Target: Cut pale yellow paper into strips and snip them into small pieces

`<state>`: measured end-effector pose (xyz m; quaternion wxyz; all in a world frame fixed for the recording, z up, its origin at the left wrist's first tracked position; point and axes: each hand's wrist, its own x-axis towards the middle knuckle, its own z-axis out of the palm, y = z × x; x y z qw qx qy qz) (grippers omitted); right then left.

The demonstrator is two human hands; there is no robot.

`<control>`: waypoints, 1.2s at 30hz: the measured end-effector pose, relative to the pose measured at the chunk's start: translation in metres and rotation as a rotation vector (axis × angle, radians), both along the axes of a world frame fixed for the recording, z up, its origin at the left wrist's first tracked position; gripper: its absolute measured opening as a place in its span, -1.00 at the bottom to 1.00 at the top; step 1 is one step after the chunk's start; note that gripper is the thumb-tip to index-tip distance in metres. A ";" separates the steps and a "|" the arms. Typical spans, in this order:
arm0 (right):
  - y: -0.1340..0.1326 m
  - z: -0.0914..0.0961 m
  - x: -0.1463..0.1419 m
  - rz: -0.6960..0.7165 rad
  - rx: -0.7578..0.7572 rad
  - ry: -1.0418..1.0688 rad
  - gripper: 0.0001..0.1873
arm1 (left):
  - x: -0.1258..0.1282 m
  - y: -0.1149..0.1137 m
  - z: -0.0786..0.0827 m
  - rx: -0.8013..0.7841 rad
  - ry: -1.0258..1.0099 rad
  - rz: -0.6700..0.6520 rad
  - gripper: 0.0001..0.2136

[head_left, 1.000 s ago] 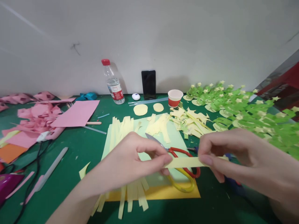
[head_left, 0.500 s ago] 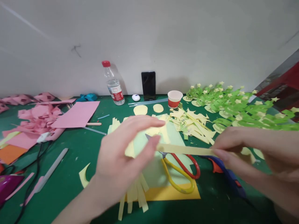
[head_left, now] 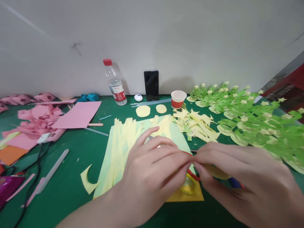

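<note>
My left hand (head_left: 156, 172) and my right hand (head_left: 244, 174) meet fingertip to fingertip above the pale green paper sheets. Both are closed in a pinch at the pale yellow paper strip (head_left: 217, 171), whose curved part shows under my right fingers; the rest is hidden. Beneath my left hand lie scissors with a red and a yellow handle (head_left: 188, 187), partly covered. Cut pale yellow strips (head_left: 122, 139) are spread over the green sheet (head_left: 104, 172), with an orange-yellow sheet (head_left: 198, 194) below. A blue tool (head_left: 234, 182) is mostly hidden behind my right hand.
Green paper spirals tipped with stars (head_left: 228, 104) crowd the right side. Paper scraps (head_left: 194, 125), a paper cup (head_left: 178, 99), a phone (head_left: 151, 85) and a water bottle (head_left: 116, 88) stand or lie toward the wall. Pink paper (head_left: 77, 115) and a black cable (head_left: 35, 180) occupy the left.
My hands have come together: the left moved right and down, the right moved left. The strip, earlier stretched straight from my right fingers, is now mostly hidden and curved.
</note>
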<state>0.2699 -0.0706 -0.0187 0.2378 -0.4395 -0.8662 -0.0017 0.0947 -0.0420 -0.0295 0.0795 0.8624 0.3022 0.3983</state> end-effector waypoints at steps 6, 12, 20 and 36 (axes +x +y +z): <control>0.008 -0.003 -0.005 0.001 0.084 0.016 -0.66 | -0.001 0.008 0.001 -0.129 0.053 0.046 -0.84; 0.013 0.005 0.005 -0.080 0.173 0.010 -0.70 | -0.014 0.026 0.007 -0.275 0.092 0.119 -0.87; 0.016 0.004 0.013 -0.104 0.062 0.095 -0.76 | -0.028 0.041 0.009 -0.257 0.135 0.215 -0.86; 0.024 0.013 0.005 -0.009 0.077 0.173 -0.81 | -0.014 0.010 0.010 -0.216 -0.033 -0.054 -0.92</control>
